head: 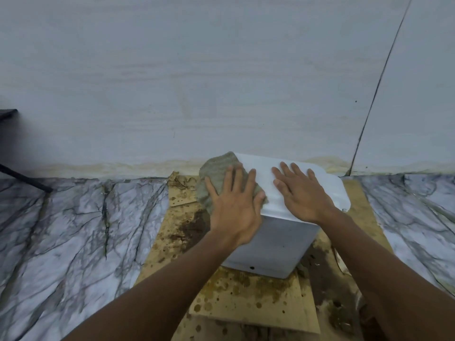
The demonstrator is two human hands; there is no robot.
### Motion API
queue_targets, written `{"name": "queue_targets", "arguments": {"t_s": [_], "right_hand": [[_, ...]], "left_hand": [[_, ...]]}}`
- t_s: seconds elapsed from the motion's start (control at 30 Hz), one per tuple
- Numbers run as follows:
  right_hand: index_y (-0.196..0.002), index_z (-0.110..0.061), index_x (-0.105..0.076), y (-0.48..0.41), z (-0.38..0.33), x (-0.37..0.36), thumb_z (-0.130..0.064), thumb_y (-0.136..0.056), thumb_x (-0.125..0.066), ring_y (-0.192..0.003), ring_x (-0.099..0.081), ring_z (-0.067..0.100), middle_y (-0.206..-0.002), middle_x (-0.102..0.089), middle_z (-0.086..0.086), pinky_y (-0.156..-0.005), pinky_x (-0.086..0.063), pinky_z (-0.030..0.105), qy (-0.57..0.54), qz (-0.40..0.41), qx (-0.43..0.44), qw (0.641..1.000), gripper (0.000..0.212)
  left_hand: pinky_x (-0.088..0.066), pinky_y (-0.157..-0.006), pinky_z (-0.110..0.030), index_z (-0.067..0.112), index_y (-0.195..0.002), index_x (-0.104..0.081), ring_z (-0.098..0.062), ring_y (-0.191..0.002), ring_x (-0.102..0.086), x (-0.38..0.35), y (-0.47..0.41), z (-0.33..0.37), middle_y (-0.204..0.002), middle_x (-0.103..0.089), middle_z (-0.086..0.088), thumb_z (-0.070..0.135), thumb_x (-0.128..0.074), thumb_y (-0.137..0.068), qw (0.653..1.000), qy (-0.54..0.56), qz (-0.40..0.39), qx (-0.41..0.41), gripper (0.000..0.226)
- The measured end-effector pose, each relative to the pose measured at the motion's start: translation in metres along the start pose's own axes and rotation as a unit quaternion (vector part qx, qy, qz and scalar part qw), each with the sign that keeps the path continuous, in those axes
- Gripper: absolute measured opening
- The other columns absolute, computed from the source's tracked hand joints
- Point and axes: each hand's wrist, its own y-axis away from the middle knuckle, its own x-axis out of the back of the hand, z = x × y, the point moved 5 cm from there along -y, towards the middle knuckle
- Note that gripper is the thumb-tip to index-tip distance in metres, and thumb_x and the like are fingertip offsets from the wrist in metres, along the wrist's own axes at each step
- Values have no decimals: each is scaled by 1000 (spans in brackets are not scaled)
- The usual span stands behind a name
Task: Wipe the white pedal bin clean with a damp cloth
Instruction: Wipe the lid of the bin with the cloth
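**Wiping the top of the bin**

The white plastic pedal bin (283, 239) stands on the floor, close up against the pale wall (221, 82). Its flat white lid (261, 168) is shut. The crumpled grey-green cloth (219, 168) lies on the left end of the lid and hangs a bit over the edge. The left hand (236, 205) presses flat on the cloth with straight, spread fingers, so its grip is open. The right hand (302, 193) lies flat on the bare lid, grip open too, and seems to steady the bin.

I think the lid is being done now. The front has small dark spots low down, so the sides look left to do. The pedal cannot be seen.

Under the bin lies a brown stained cardboard sheet (246, 299) on the grey marble-look floor (73, 230). The wall is so close that the back will be hard to reach. A thin black rod (22, 179) lies well apart on the left.
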Motion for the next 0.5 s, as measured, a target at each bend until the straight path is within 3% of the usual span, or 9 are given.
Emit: {"name": "queue_targets", "arguments": {"t_s": [0.1, 0.17, 0.33, 0.4, 0.5], "right_hand": [[-158, -26, -20, 1, -1, 3, -39, -108, -19, -155, -2, 18, -167, -10, -2, -124, 3, 42, -25, 4, -1, 1000, 52], [-157, -25, -25, 1, 0, 6, -36, -108, -22, -154, -4, 18, -167, -14, -1, -124, 2, 41, -43, 5, 2, 999, 50], [-155, -26, -29, 5, 1, 18, -36, -108, -26, -154, -7, 18, -166, -17, -4, -122, -6, 43, -20, -4, -21, 1000, 48], [-156, -27, -23, 4, 5, 16, -38, -108, -19, -154, -5, 18, -166, -14, -2, -123, -5, 49, 28, -4, -23, 999, 50], [-158, -29, -19, 1, 15, 10, -41, -107, -13, -154, -5, 17, -167, -11, -3, -124, 0, 47, 15, 11, -24, 1000, 52]], "left_hand": [[10, -114, -69, 26, -160, -4, -25, -154, 12, 2, 9, 6, -168, -2, -4, 51, -5, -104, 998, -30, -29, -54, 62], [8, -117, -67, 27, -160, -10, -23, -155, 4, 12, 2, -1, -168, -11, -2, 52, -2, -103, 996, -38, -34, -76, 62], [6, -125, -47, 29, -159, -12, -16, -155, -2, 16, -27, -43, -167, -13, -1, 62, 1, -99, 995, 3, -59, -77, 70], [4, -125, -47, 28, -159, -15, -17, -155, -4, 12, -35, -40, -167, -16, -2, 61, 4, -97, 996, -12, -55, -67, 73], [2, -124, -50, 22, -159, -17, -23, -155, -7, 8, -41, -9, -166, -17, -5, 55, -3, -102, 997, -10, -55, -44, 67]]}}
